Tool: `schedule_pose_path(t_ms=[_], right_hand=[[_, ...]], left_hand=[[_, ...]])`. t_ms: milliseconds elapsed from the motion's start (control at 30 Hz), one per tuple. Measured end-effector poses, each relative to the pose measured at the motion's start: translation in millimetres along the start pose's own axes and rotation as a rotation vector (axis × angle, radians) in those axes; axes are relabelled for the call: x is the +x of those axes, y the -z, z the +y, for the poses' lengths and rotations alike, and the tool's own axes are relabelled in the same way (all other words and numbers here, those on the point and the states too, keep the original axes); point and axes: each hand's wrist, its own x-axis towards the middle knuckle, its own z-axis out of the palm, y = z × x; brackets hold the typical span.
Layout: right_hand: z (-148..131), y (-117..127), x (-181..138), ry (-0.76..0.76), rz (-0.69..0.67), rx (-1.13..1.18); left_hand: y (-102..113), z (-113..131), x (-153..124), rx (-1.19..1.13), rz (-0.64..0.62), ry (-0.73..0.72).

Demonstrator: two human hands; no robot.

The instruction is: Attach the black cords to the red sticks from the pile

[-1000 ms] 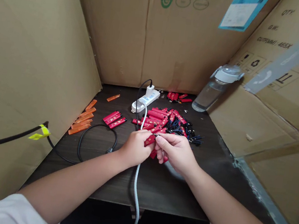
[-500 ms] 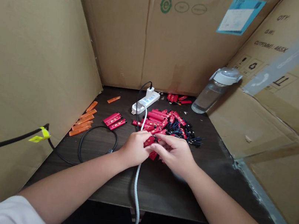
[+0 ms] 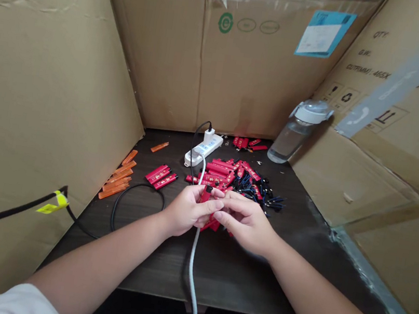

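My left hand (image 3: 189,210) is closed round a small red stick-shaped item (image 3: 206,194), which pokes up between thumb and fingers. My right hand (image 3: 244,220) sits right beside it, fingers curled and touching the left hand's fingers, with more red items (image 3: 212,225) under both hands. Just behind the hands lies a heap of red items and black cords (image 3: 238,177). A white cable (image 3: 192,270) runs from under my hands toward me, off the table's front edge.
A white power strip (image 3: 203,149) with a plug stands at the back. Orange sticks (image 3: 117,177) lie at the left, three red items (image 3: 161,176) beside them. A black cable (image 3: 135,203) loops left. A clear water bottle (image 3: 295,133) leans at the right. Cardboard walls surround the dark table (image 3: 216,268).
My left hand has turned the red item upright and my right hand has slid closer under it. The view has tilted slightly, so everything sits lower in the picture.
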Motion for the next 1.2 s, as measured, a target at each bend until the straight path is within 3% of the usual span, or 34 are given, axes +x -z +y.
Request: schedule_pose_path(t_ms=[200, 300, 433, 700, 900, 1100, 1200], right_hand=[[-1, 1, -1, -0.293, 0.157, 0.395], [0, 3, 2, -0.406, 0.259, 0.690], [-2, 7, 5, -0.472, 0.256, 0.901], [-4, 12, 5, -0.479, 0.134, 1.069], [-2, 9, 4, -0.484, 0.098, 1.181], [-1, 6, 3, -0.483, 0.148, 1.075], [0, 5, 3, -0.446, 0.180, 0.967]], left_hand=[[0, 1, 1, 0.066, 0.054, -0.007], [3, 2, 0, 0.033, 0.006, 0.043], [8, 1, 0, -0.046, -0.086, 0.061], [13, 6, -1, -0.300, -0.270, 0.165], [15, 8, -4, -0.357, -0.386, 0.213], [15, 4, -2, -0.322, -0.446, 0.242], [13, 1, -2, -0.227, -0.397, 0.151]])
